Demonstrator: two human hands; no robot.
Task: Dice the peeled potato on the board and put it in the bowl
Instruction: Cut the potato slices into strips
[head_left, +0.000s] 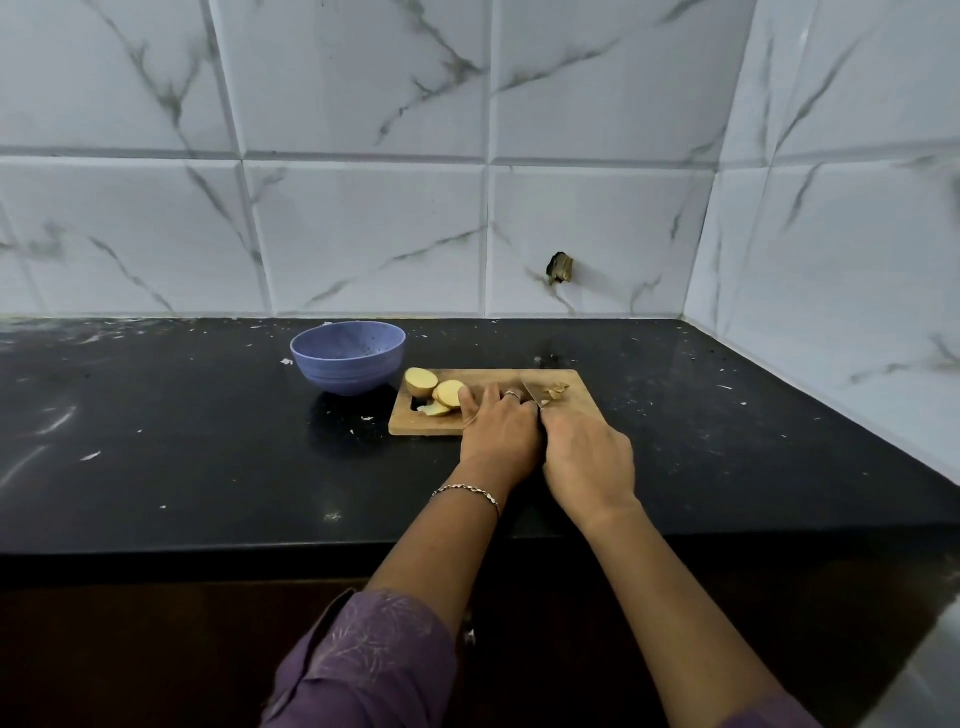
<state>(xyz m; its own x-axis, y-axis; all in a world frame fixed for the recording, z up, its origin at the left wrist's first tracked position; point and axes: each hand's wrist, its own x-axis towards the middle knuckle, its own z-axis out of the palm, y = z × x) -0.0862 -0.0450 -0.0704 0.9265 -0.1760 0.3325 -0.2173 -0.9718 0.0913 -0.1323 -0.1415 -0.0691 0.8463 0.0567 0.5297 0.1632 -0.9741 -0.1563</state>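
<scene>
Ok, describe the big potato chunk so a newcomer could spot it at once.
On the black countertop lies a wooden cutting board, right of a blue bowl. The potato chunk sits at the board's far left corner, nearest the bowl. Unlike the thin slices beside it, it is thick and rounded.

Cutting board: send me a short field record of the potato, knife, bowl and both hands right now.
board: wooden, on the black counter, right of the bowl
potato: one half plus a few slices at the board's left end; no dice visible
right hand: grips the knife handle
left hand: on the board beside the slices; what lies under it is hidden
knife: blade points away, between the hands
bowl: blue, off the board; no potato visible inside
scraps: small brownish bits at the board's far right
</scene>
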